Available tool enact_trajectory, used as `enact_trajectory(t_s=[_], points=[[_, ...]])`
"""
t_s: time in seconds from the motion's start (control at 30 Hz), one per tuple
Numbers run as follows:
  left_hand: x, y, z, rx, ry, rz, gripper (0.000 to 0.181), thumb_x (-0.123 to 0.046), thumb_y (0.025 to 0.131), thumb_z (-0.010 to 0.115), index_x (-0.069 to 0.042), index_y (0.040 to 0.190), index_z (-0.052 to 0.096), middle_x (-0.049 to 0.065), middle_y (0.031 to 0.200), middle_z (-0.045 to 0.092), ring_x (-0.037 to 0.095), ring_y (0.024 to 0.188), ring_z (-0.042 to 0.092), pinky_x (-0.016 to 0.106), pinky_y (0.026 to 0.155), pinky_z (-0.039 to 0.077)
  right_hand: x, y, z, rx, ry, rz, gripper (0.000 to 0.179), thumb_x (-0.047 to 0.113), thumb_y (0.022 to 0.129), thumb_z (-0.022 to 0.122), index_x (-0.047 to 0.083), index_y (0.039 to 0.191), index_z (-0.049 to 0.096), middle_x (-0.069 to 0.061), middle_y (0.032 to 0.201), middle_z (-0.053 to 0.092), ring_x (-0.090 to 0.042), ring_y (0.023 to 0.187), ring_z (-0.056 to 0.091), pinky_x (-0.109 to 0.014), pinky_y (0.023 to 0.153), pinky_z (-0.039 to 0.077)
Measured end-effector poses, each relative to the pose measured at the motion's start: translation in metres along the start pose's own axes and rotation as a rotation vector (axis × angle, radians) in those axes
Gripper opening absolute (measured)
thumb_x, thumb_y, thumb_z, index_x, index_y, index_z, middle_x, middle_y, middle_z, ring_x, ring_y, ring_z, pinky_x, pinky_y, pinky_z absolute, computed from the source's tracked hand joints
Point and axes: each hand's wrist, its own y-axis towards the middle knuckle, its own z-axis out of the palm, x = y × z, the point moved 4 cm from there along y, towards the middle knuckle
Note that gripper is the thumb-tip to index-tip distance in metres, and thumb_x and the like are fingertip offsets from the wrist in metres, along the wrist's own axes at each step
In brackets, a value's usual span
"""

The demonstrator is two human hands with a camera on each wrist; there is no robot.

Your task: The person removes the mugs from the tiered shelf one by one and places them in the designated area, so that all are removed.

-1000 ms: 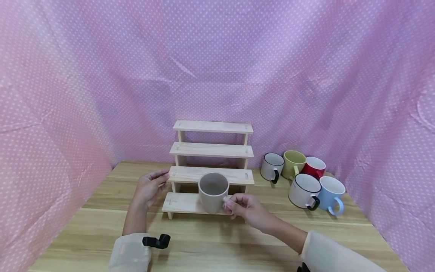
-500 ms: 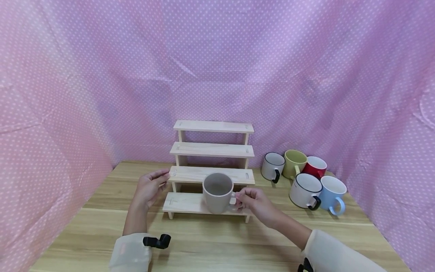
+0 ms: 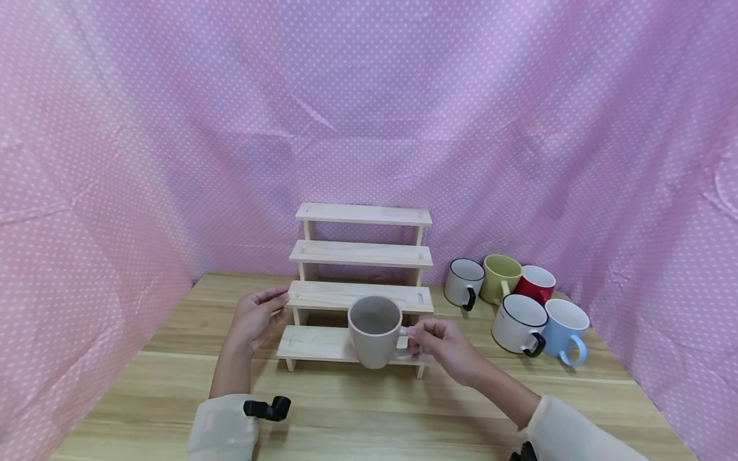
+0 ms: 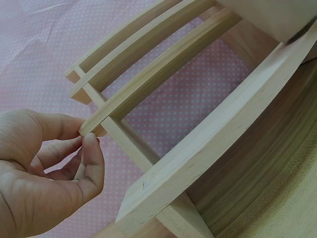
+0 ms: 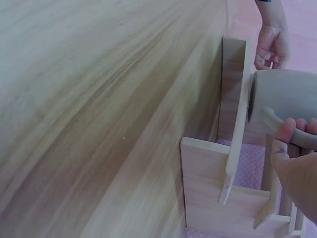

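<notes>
A grey-beige mug [image 3: 375, 333] is upright at the right half of the lowest step of a stepped wooden display stand [image 3: 311, 344]. Its base overlaps the step's front edge in the head view; whether it bears fully on the step I cannot tell. My right hand [image 3: 446, 349] pinches the mug's handle [image 5: 302, 139] between thumb and fingers, from the right. My left hand [image 3: 254, 320] pinches the left end of the stand's second step from the bottom [image 4: 148, 69], thumb and forefinger on its corner in the left wrist view.
To the right of the stand stand several mugs: a white one with black handle [image 3: 463, 282], a yellow-green one [image 3: 499, 278], a red one [image 3: 535, 282], a larger white one [image 3: 516, 326] and a light blue one [image 3: 562, 330]. A pink dotted cloth [image 3: 369, 115] hangs behind the wooden table [image 3: 346, 416].
The grey-beige mug has slid right along the lowest step and slightly toward me, with my right hand on its handle. My left hand has stayed on the stand.
</notes>
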Motion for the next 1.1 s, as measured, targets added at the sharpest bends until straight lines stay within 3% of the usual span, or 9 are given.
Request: enact_trajectory(t_s=[0.33,0.57,0.73,1.1], points=[[0.0,0.0,0.0,0.005,0.008,-0.005,0.044,-0.004,0.102,0.063,0.012,0.14,0.05,0.001,0.114,0.062,0.008,0.095,0.06,0.02,0.085,0.055,0.018,-0.01,-0.012,-0.003,-0.004,-0.056,0.035,0.009,0.106,0.054,-0.026,0.102,0.053,-0.006,0.09,0.068,-0.016,0.086,0.069,-0.031,0.079,0.061],[0.0,0.0,0.0,0.0,0.004,-0.011,0.044,-0.005,0.102,0.063,0.011,0.14,0.05,0.001,0.114,0.061,0.008,0.096,0.06,0.021,0.086,0.055,0.036,-0.018,-0.03,-0.027,0.066,-0.11,0.019,0.005,0.107,0.052,0.004,0.099,0.069,-0.004,0.091,0.068,-0.017,0.091,0.072,-0.031,0.082,0.061],[-0.001,-0.001,0.0,0.001,0.004,-0.014,0.044,-0.004,0.102,0.062,0.011,0.141,0.05,0.002,0.116,0.06,0.008,0.097,0.059,0.019,0.085,0.055,0.043,-0.024,-0.047,-0.056,0.067,-0.138,0.021,0.004,0.108,0.05,0.001,0.1,0.069,-0.004,0.092,0.067,-0.019,0.092,0.072,-0.031,0.082,0.061],[-0.001,0.0,0.0,-0.002,0.0,-0.021,0.045,-0.006,0.101,0.064,0.01,0.141,0.051,0.001,0.114,0.062,0.008,0.097,0.06,0.019,0.085,0.055,0.052,-0.041,-0.08,-0.087,0.195,-0.279,0.03,-0.006,0.107,0.041,0.002,0.102,0.07,-0.004,0.095,0.07,-0.014,0.091,0.07,-0.03,0.082,0.061]])
